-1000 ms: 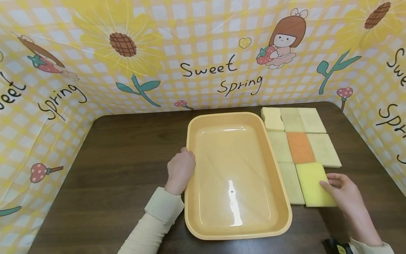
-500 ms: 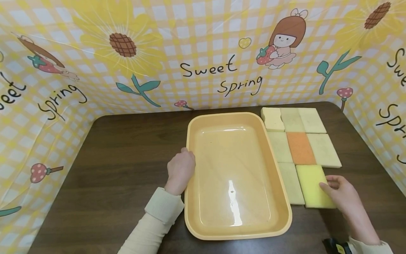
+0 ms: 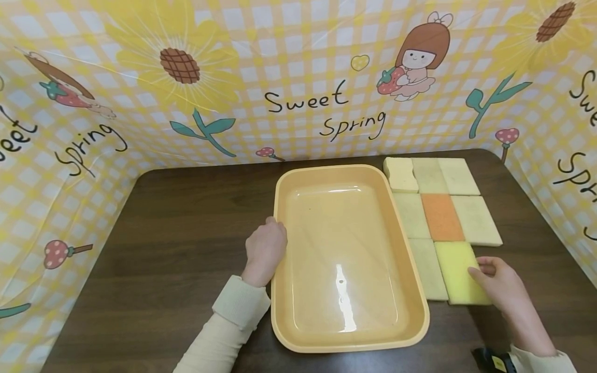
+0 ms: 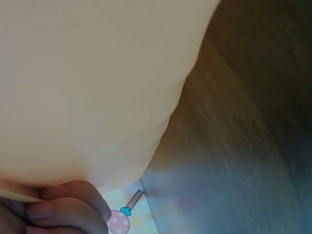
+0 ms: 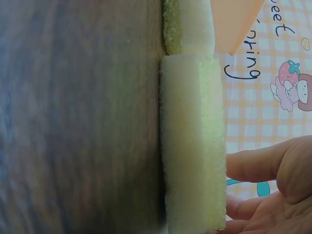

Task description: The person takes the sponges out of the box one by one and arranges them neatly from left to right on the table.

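Observation:
In the head view, my left hand [image 3: 267, 249] grips the left rim of a yellow-orange plastic tray [image 3: 278, 290] lying flat on the table. The left wrist view shows its curled fingers [image 4: 73, 212] at the rim, with the tray's outer wall filling much of the frame. My right hand [image 3: 506, 287] holds the right edge of a bright yellow sponge [image 3: 459, 272], its thumb on the top face. That sponge lies flat at the front right of a block of sponges. From the right wrist, its thick near side [image 5: 190, 146] shows against the tabletop.
An orange sponge [image 3: 442, 217] sits mid-block among several pale sponges [image 3: 475, 220]. At the back left of the block stands a thicker, notched cream sponge [image 3: 402, 175]. The block adjoins the tray's right side. A printed cloth [image 3: 298, 62] walls the dark wooden table [image 3: 186, 248].
Under my right hand, the bright yellow sponge has shifted slightly toward me and now lies lined up below the orange one. My left hand and the tray stay in place.

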The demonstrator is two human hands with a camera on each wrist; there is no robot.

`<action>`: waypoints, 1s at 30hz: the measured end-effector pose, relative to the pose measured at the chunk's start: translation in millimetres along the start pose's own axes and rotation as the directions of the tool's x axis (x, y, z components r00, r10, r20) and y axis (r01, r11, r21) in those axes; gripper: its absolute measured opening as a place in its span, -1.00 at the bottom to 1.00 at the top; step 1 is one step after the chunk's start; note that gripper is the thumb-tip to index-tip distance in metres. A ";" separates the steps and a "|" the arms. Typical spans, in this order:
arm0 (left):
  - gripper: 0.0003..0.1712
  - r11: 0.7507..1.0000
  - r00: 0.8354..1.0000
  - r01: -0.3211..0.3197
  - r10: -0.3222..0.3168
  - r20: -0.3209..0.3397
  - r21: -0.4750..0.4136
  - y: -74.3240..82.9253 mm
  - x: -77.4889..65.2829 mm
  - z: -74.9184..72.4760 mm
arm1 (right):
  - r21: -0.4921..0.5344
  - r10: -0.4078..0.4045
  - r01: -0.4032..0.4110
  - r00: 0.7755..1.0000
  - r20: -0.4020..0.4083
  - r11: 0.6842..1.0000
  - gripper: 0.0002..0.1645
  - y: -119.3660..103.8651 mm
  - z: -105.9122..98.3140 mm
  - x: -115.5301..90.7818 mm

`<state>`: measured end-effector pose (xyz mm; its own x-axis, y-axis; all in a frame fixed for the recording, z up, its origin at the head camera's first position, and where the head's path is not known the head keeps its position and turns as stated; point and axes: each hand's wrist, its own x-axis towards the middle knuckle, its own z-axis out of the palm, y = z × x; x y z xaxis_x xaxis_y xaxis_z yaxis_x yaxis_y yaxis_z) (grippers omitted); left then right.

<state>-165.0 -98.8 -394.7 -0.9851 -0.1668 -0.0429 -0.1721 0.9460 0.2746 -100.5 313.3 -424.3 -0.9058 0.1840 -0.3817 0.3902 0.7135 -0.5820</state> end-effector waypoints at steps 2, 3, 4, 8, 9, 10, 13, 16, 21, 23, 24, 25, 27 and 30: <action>-0.64 1.000 1.000 0.001 -0.001 -0.002 0.001 -0.1 -0.2 -0.4 | 0.003 -0.004 0.004 1.000 0.005 1.000 -0.31 0.0 0.5 0.5; -0.64 1.000 1.000 0.002 -0.002 -0.002 0.001 -0.2 -0.2 -0.5 | 0.002 -0.006 0.006 1.000 0.005 1.000 -0.31 -0.1 0.9 0.7; -0.64 1.000 1.000 0.003 -0.003 -0.002 0.000 -0.4 -0.2 -0.6 | 0.003 -0.009 0.009 1.000 0.005 1.000 -0.31 -0.1 1.4 0.8; -0.64 1.000 1.000 0.008 -0.008 -0.003 -0.004 -0.9 -0.2 -0.2 | 0.000 -0.016 0.016 1.000 0.006 1.000 -0.31 -0.4 2.5 1.0; -0.64 1.000 1.000 0.008 -0.008 -0.002 -0.004 -0.8 -0.2 -0.2 | -0.002 -0.017 0.017 1.000 0.005 1.000 -0.31 -0.5 2.6 0.9; -0.64 1.000 1.000 0.007 -0.007 -0.001 -0.003 -0.8 -0.2 -0.2 | -0.004 -0.020 0.020 1.000 0.006 1.000 -0.31 -0.4 2.7 0.8; -0.63 1.000 1.000 0.010 -0.010 0.008 -0.002 -0.9 0.1 -0.3 | 0.005 -0.014 0.014 1.000 0.015 1.000 -0.31 -0.1 2.9 1.0; -0.63 1.000 1.000 0.010 -0.010 0.020 -0.004 -1.4 1.2 0.3 | 0.019 -0.011 0.010 1.000 0.025 1.000 -0.31 -0.4 3.3 0.8; -0.61 1.000 0.999 0.006 -0.005 0.033 -0.017 -2.7 3.8 0.6 | 0.053 -0.003 0.001 0.999 0.035 0.999 -0.31 -2.2 5.0 0.3; -0.60 1.000 0.999 0.008 -0.007 0.041 -0.026 -3.3 4.3 0.8 | 0.063 0.003 -0.005 0.999 0.034 0.998 -0.32 -2.7 6.2 0.1; -0.60 0.999 0.999 0.010 -0.009 0.043 -0.030 -3.7 4.4 1.2 | 0.070 0.005 -0.008 0.999 0.037 0.998 -0.31 -2.6 6.3 0.3; -0.59 0.999 0.999 0.012 -0.011 0.046 -0.035 -4.0 4.3 1.5 | 0.075 0.007 -0.010 0.999 0.040 0.997 -0.31 -2.7 6.5 0.6; -0.56 0.999 0.999 0.016 -0.014 0.046 -0.037 -4.6 3.9 2.2 | 0.081 0.007 -0.011 0.999 0.042 0.997 -0.32 -2.8 7.2 1.0; -0.52 0.999 1.000 0.018 -0.017 0.022 -0.039 -5.3 3.3 3.7 | 0.087 0.004 -0.008 0.999 0.041 0.996 -0.33 -2.7 8.3 1.4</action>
<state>-167.4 -103.4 -399.9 -0.9818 -0.1771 -0.0685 -0.1897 0.9311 0.3115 -101.4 306.0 -429.2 -0.8968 0.1593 -0.4129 0.4100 0.6503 -0.6396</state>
